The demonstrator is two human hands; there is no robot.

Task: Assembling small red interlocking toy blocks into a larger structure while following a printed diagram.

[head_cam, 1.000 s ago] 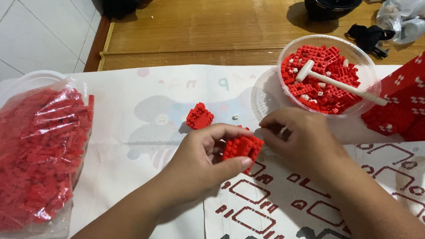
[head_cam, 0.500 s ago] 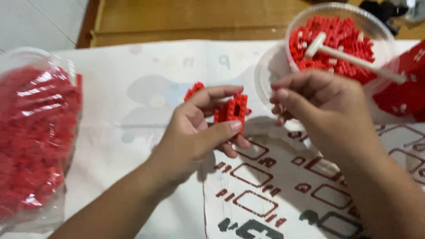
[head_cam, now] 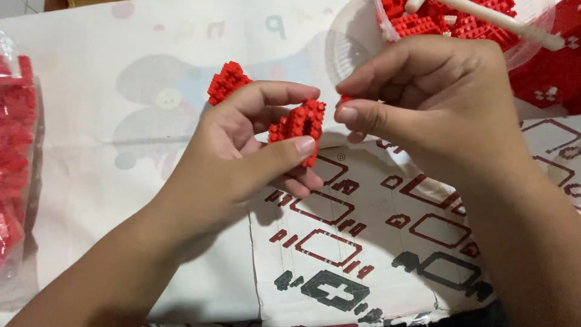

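My left hand grips a small red assembly of tiny building blocks between thumb and fingers, lifted above the printed instruction sheet. My right hand hovers just to its right, fingers pinched together on a tiny red piece close to the assembly. A second red block cluster lies on the table behind my left hand.
A clear round bowl full of red blocks with a white tool across it stands at the top right. A red patterned built piece sits at the right edge. A clear bag of red blocks lies at the left.
Both hands have lifted off the table and come closer to the camera. The red assembly is now turned edge-on in my left hand, and my right fingers have closed in beside it.
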